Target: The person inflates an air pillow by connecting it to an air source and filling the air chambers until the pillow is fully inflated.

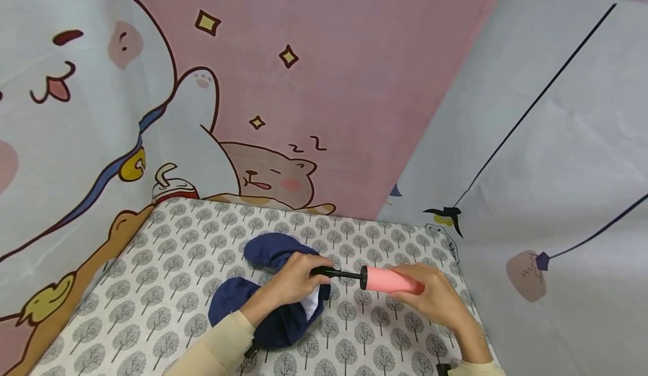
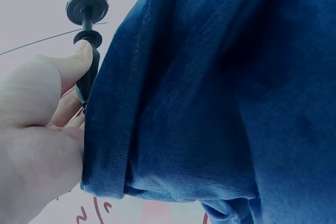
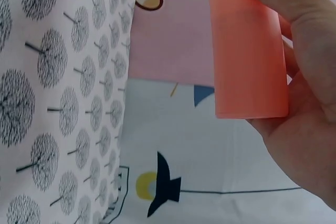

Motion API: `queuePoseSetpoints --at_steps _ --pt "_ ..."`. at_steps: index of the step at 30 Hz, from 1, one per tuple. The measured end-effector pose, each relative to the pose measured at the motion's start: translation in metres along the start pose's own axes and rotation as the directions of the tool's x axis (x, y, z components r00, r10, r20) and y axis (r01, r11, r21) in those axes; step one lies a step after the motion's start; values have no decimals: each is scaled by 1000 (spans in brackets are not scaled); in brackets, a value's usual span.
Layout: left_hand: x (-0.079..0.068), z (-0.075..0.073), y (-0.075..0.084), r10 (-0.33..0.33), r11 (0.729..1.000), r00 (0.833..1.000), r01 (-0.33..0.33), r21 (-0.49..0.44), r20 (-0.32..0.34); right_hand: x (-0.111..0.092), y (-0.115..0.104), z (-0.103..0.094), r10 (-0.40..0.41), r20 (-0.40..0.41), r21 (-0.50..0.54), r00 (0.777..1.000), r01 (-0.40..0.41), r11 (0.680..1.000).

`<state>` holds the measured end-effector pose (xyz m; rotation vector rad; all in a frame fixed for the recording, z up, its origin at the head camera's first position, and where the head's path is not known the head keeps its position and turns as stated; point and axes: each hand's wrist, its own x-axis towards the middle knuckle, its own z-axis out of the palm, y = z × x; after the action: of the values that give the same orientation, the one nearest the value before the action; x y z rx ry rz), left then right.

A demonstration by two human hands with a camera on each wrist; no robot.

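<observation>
A hand pump has a pink barrel [image 1: 382, 280] and a black plunger rod [image 1: 348, 274], partly drawn out. My left hand [image 1: 296, 277] grips its black handle [image 2: 88, 72], thumb along the side. Around the barrel's other end curl the fingers of my right hand [image 1: 432, 289]; the barrel [image 3: 249, 56] also fills that palm in the right wrist view. Beneath my left hand lies a navy blue, soft U-shaped neck pillow [image 1: 278, 328] with a white patch [image 1: 310, 304]. Its cloth [image 2: 173, 103] covers much of the left wrist view. Whether the left hand touches it, I cannot tell.
The table is covered by a white cloth [image 1: 177, 305] printed with grey trees. Behind it hangs a pink and white curtain [image 1: 354, 111] with cartoon animals, reaching round both sides. A small black object [image 1: 251, 352] pokes out below the pillow.
</observation>
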<state>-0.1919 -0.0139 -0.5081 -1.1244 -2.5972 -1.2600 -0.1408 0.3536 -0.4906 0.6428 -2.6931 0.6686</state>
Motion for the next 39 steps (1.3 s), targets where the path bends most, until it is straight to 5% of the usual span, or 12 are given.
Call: queuePoseSetpoints --at_steps 16,22,26,31,39 --pt "-3 -6 -5 -26 1000 999 26 -17 -39 -31 35 -39 60 -99 -78 993 -68 995" --pt "2 0 2 10 1000 1000 -10 -8 -5 -18 17 -17 -39 -130 -44 991 34 998" --pt "6 2 6 30 999 999 -29 28 -41 -2 -5 3 -97 -171 -40 981 91 995" --pt "5 0 8 14 999 997 -10 45 -82 14 -28 19 -127 -238 -54 963 118 992" --pt "5 1 7 21 1000 998 -20 19 -65 22 -37 27 -116 -191 -87 975 101 991"
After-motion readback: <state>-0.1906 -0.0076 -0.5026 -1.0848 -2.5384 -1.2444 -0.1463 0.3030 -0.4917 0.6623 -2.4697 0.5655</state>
